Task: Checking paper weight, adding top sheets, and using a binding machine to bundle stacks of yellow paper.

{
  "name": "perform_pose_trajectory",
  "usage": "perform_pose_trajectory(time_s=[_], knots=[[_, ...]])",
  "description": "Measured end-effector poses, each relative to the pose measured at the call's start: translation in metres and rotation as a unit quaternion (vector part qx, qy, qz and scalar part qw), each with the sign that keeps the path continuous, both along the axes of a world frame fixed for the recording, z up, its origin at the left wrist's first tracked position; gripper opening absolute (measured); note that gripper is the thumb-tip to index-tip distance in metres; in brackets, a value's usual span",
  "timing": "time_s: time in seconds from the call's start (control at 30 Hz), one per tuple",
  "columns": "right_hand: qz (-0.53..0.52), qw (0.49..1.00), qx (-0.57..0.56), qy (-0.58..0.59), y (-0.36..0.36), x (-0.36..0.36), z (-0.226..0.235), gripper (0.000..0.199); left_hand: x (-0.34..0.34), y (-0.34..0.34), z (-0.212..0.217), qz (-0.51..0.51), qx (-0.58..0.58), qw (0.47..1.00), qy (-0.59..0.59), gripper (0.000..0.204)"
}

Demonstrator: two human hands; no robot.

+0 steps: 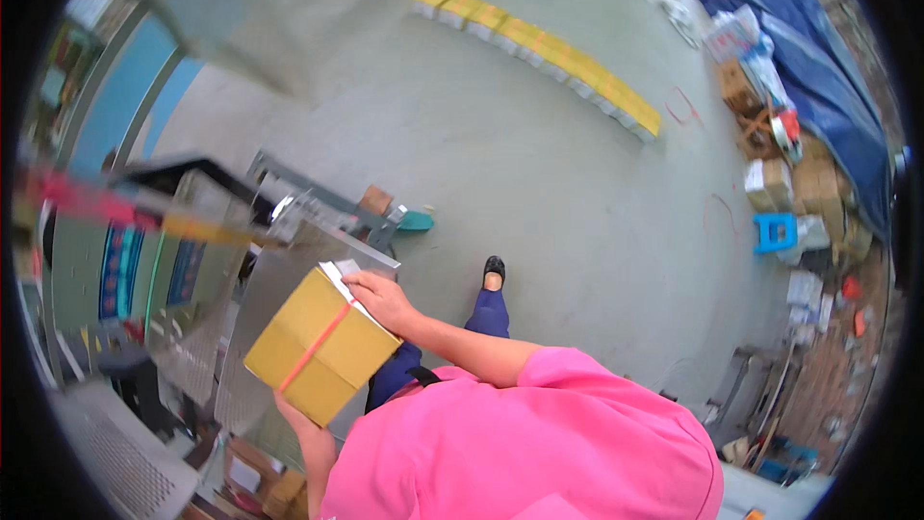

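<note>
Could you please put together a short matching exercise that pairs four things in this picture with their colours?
Things:
1. strap around the cardboard box
2. small stool
3. tarpaulin
4. row of blocks on the floor

Colours:
a. yellow
b. dark blue
c. orange-red
d. bright light blue

Pairs: 1-c, 2-d, 3-b, 4-a.

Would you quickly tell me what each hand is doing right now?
Left hand: supports the yellow box from below.
Right hand: rests flat on the box's top.
</note>
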State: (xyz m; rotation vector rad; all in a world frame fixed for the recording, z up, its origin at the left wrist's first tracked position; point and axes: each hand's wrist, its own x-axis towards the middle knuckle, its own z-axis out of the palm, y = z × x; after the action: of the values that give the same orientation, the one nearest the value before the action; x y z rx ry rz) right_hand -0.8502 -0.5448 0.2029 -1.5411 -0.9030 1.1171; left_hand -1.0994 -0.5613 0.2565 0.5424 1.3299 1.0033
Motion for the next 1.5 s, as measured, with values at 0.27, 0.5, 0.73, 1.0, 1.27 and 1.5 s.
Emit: perform_pose_trajectory(time_s=[0.27,0.5,0.73,1.0,1.27,1.5], knots=[[-0.192,0.955,0.008,0.226,-0.101,0.235,-0.001,0.030,0.266,0.009,0.025,-0.151,-0.047,0.984,-0.082,0.041],[-0.308,0.916,0.002,0.257,-0.143,0.402,0.024,0.029,0.448,0.024,0.029,-0.267,-0.045,0.960,-0.068,0.038],[-0.307,0.889,-0.041,0.337,-0.074,0.485,0.016,0.030,0.540,0.088,0.026,-0.226,-0.050,0.972,-0.044,0.033],[-0.284,0.919,-0.128,0.240,0.114,0.600,0.009,0.031,0.620,0.255,-0.044,-0.228,-0.039,0.973,-0.005,0.040],[-0.254,0.902,-0.098,0.336,0.302,0.707,0.010,0.032,0.736,0.458,-0.019,-0.231,-0.014,0.972,0.041,0.042],[-0.147,0.933,-0.190,0.267,0.477,0.794,-0.031,0.040,0.796,0.590,-0.072,-0.152,-0.031,0.987,-0.033,0.052]])
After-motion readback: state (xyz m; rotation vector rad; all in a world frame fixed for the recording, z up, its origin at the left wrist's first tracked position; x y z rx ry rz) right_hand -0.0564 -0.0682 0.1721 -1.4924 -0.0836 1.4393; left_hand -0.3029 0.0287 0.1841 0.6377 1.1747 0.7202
